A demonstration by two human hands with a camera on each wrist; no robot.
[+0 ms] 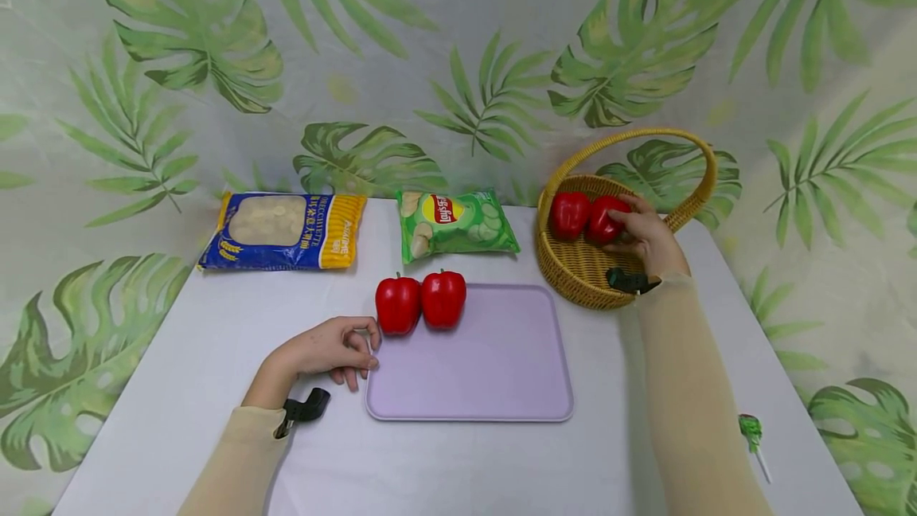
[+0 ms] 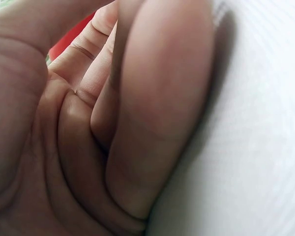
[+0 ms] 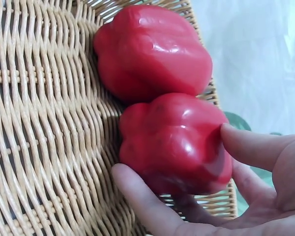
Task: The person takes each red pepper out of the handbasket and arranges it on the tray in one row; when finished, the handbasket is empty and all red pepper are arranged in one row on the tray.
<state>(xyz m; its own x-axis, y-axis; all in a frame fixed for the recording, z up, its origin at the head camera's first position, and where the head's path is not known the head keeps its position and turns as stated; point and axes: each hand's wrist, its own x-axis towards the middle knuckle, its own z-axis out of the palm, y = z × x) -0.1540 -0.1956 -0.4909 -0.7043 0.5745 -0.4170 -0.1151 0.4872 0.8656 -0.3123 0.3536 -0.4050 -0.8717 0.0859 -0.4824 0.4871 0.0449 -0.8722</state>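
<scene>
Inside the wicker basket [image 1: 583, 269], my right hand [image 1: 648, 237] grips a red bell pepper [image 3: 177, 147], thumb on one side and fingers round the other. A second red bell pepper [image 3: 152, 54] lies against it in the basket. Two more, a left bell pepper [image 1: 397, 306] and a right bell pepper [image 1: 443, 299], stand side by side at the top left of the lilac tray [image 1: 473, 373]. My left hand [image 1: 337, 349] rests at the tray's left edge with loosely curled fingers and holds nothing; its fingertips are close to the left pepper.
A blue and yellow pasta bag [image 1: 282, 231] lies at the back left of the white table [image 1: 444, 468]. Beside it is a green chips bag [image 1: 458, 223]. The basket's tall handle [image 1: 630, 134] arches over it. A green-wrapped lollipop [image 1: 751, 432] lies at the right.
</scene>
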